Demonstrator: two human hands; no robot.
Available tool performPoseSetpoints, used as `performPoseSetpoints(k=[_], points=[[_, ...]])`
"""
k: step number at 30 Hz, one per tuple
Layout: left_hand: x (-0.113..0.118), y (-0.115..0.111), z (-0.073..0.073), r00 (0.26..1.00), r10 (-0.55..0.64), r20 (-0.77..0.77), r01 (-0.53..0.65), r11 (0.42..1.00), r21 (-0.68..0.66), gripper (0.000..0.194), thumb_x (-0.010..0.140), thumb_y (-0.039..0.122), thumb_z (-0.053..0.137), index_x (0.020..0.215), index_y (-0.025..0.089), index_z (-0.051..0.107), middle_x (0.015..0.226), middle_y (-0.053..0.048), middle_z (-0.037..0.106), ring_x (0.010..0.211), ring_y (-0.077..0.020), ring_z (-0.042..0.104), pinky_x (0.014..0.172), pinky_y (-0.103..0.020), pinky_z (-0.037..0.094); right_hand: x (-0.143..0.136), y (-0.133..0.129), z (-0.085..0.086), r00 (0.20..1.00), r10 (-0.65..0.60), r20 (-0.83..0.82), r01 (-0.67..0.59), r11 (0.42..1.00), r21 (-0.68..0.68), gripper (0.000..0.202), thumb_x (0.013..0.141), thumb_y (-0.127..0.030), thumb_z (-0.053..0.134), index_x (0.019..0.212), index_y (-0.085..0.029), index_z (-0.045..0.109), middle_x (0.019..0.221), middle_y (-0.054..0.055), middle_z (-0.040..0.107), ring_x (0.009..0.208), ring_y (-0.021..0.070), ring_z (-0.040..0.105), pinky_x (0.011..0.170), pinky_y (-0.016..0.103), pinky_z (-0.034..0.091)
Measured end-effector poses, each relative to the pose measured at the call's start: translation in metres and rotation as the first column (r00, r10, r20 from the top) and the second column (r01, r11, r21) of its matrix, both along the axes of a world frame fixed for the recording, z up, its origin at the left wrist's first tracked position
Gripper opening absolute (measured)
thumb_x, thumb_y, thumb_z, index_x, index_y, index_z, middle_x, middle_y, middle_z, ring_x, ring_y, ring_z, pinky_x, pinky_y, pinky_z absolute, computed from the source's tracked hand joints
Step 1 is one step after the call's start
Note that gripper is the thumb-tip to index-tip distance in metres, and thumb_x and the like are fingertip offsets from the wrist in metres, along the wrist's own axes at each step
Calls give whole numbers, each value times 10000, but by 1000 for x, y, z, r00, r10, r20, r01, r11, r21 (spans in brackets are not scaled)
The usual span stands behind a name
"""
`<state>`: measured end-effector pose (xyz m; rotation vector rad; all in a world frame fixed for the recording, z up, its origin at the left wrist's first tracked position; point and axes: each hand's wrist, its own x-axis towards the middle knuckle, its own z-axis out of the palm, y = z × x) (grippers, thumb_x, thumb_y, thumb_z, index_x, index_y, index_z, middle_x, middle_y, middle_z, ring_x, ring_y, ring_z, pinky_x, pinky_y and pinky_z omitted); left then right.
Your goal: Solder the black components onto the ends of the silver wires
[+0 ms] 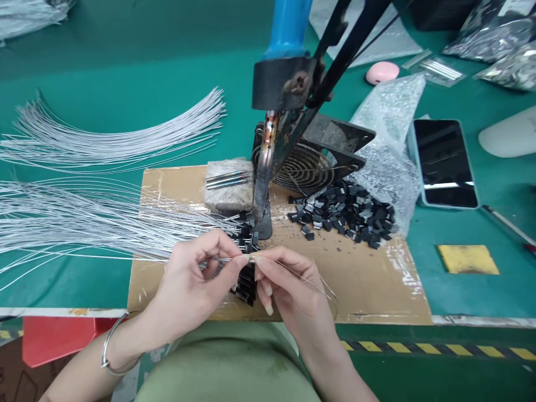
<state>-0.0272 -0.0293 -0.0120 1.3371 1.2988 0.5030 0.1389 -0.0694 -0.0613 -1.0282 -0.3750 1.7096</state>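
My left hand [201, 279] pinches a thin wire between thumb and index finger, just left of centre. Fingertip to fingertip with it, my right hand [293, 285] grips the same wire, and fine wire ends [307, 277] trail out to its right. What sits exactly between the fingertips is too small to make out. Under and behind both hands lies a row of black plastic pieces [247, 290] fixed to the ends of a bundle of grey wires [84, 223]. The metal nozzle [264, 173] of a blue-handled hot-air tool [288, 28] points down just beyond my fingers.
A cardboard sheet [355, 290] covers the bench front. Behind stand a black fan [310, 164] and a wrapped block [229, 195] with metal tubes. Loose black pieces [347, 215] are heaped right, near a phone [446, 162] and yellow sponge [468, 259]. Another wire bundle [125, 139] lies back left.
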Motion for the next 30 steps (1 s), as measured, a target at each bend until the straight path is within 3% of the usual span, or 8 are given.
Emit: performPoseSetpoints(k=[12,22,30], points=[[9,-11,-13,992,122,19,-124,976,180,152,976,258,651,844,185,665,694,-18,668,615,-133,561,548,-247,393,-10,1,0,992,-95,-87,92,995,-30,112,811,-317,870,783,-209,862,610,-29,658,390,29,520,361,109,468],[9,-9,-11,990,137,45,-142,979,144,172,963,260,662,810,181,656,640,0,631,558,-115,501,502,-241,347,-10,-1,1,990,-92,-102,91,996,-12,136,823,-340,875,790,-208,859,620,-36,661,389,35,553,359,112,480],[13,-12,-16,984,163,70,-174,967,188,152,961,235,673,819,180,670,682,-11,676,581,-115,543,506,-234,382,-13,-1,0,990,-119,-78,117,993,-24,150,817,-336,872,756,-201,844,624,-32,678,379,34,556,358,111,477]])
